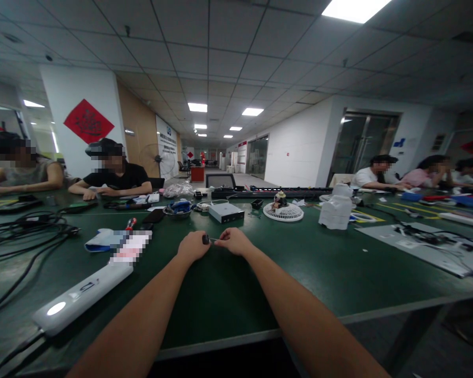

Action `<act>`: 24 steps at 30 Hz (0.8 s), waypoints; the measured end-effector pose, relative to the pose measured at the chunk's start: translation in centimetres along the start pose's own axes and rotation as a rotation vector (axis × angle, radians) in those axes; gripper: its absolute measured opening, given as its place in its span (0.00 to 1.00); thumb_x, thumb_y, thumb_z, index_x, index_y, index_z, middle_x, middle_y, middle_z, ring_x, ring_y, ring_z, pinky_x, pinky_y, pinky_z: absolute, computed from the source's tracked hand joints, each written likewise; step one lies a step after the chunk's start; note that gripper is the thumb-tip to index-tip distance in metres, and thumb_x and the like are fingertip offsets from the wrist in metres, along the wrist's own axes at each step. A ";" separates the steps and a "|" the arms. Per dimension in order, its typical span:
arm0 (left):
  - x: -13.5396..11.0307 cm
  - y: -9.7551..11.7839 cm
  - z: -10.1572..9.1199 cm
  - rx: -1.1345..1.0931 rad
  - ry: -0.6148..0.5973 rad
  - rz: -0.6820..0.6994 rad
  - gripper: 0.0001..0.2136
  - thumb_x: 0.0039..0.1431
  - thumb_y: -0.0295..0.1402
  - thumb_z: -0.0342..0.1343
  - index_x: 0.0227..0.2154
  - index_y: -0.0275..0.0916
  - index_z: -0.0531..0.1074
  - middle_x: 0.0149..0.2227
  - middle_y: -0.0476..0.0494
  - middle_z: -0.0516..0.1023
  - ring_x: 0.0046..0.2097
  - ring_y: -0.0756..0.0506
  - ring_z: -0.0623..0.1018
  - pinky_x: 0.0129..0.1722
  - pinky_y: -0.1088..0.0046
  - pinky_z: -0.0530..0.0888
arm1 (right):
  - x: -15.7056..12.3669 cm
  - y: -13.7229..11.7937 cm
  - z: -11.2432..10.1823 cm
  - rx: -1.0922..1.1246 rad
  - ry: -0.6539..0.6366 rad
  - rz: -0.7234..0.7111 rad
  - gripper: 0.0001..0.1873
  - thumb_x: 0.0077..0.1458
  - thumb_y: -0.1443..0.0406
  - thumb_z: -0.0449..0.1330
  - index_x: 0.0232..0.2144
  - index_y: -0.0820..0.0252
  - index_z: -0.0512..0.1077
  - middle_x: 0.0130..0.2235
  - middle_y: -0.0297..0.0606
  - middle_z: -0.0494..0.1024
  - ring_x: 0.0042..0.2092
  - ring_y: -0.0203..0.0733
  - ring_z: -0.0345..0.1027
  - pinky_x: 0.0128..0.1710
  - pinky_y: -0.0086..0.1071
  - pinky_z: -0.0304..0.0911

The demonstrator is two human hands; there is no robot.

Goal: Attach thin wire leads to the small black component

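Left hand (192, 247) and right hand (235, 241) pinched a small black-handled tool (206, 239) between them, just above the green table (228, 299).

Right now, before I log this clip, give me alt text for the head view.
The person's left hand and right hand pinch a small black-ended metal pin over a green workbench. A white device lies to the left, and a co-worker in black sits across the bench.
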State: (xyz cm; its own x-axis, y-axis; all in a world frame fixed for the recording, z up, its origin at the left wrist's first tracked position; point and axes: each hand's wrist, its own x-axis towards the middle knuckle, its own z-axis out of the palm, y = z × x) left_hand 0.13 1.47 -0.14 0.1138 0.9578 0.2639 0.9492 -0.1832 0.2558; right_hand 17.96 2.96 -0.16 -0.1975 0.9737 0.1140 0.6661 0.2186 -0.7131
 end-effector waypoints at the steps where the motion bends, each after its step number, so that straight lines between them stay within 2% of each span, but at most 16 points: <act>1: 0.1 0.0 0.1 -0.005 0.001 -0.022 0.11 0.55 0.43 0.54 0.34 0.42 0.74 0.37 0.42 0.80 0.39 0.43 0.78 0.35 0.72 0.72 | -0.1 -0.1 -0.1 -0.021 0.009 0.015 0.14 0.45 0.58 0.69 0.31 0.61 0.74 0.30 0.35 0.79 0.32 0.35 0.71 0.27 0.25 0.59; 4: 0.3 -0.3 0.2 -0.006 0.021 -0.100 0.12 0.55 0.43 0.54 0.35 0.42 0.75 0.39 0.41 0.80 0.40 0.42 0.78 0.37 0.71 0.72 | -0.3 -0.3 -0.4 -0.041 0.064 0.061 0.10 0.46 0.60 0.67 0.28 0.60 0.74 0.25 0.34 0.78 0.28 0.35 0.70 0.26 0.26 0.56; 7: 0.4 -0.7 0.4 -0.004 0.040 -0.122 0.13 0.54 0.44 0.54 0.35 0.42 0.74 0.39 0.41 0.79 0.41 0.41 0.78 0.37 0.70 0.71 | -0.3 -0.7 -0.5 0.068 0.122 0.083 0.08 0.49 0.62 0.64 0.28 0.61 0.73 0.22 0.33 0.77 0.26 0.35 0.68 0.25 0.26 0.55; 12: 0.4 -0.7 0.6 -0.010 0.019 0.005 0.12 0.53 0.44 0.56 0.34 0.42 0.74 0.38 0.41 0.79 0.39 0.42 0.78 0.36 0.71 0.70 | -0.3 -1.1 0.0 0.206 0.112 0.033 0.10 0.55 0.60 0.60 0.32 0.62 0.73 0.28 0.36 0.81 0.27 0.32 0.68 0.28 0.25 0.58; 16: 0.2 0.0 0.6 -0.012 -0.011 0.105 0.11 0.53 0.43 0.55 0.32 0.42 0.74 0.35 0.42 0.80 0.37 0.43 0.78 0.33 0.72 0.69 | -0.2 -1.0 0.6 0.385 0.084 -0.002 0.09 0.51 0.61 0.64 0.29 0.64 0.73 0.28 0.37 0.81 0.28 0.33 0.68 0.31 0.26 0.59; 20: 0.0 0.5 0.5 -0.022 -0.003 0.144 0.10 0.52 0.42 0.56 0.32 0.42 0.74 0.35 0.43 0.80 0.36 0.43 0.78 0.32 0.72 0.68 | 0.0 -0.9 0.8 0.475 0.078 -0.040 0.09 0.48 0.65 0.67 0.28 0.63 0.71 0.27 0.34 0.79 0.29 0.34 0.69 0.32 0.27 0.60; 24: 0.0 0.5 0.5 -0.020 -0.003 0.146 0.12 0.52 0.43 0.56 0.33 0.41 0.75 0.36 0.42 0.80 0.37 0.42 0.78 0.32 0.71 0.68 | 0.3 -0.5 0.9 0.494 0.088 -0.089 0.08 0.48 0.65 0.66 0.28 0.62 0.71 0.27 0.34 0.78 0.29 0.34 0.69 0.33 0.27 0.61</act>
State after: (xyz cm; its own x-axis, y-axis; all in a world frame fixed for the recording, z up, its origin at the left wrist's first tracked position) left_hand 0.73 1.46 -0.52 0.2512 0.9212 0.2971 0.9163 -0.3252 0.2336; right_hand 16.88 3.10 -0.38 -0.1621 0.9591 0.2320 0.2260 0.2650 -0.9374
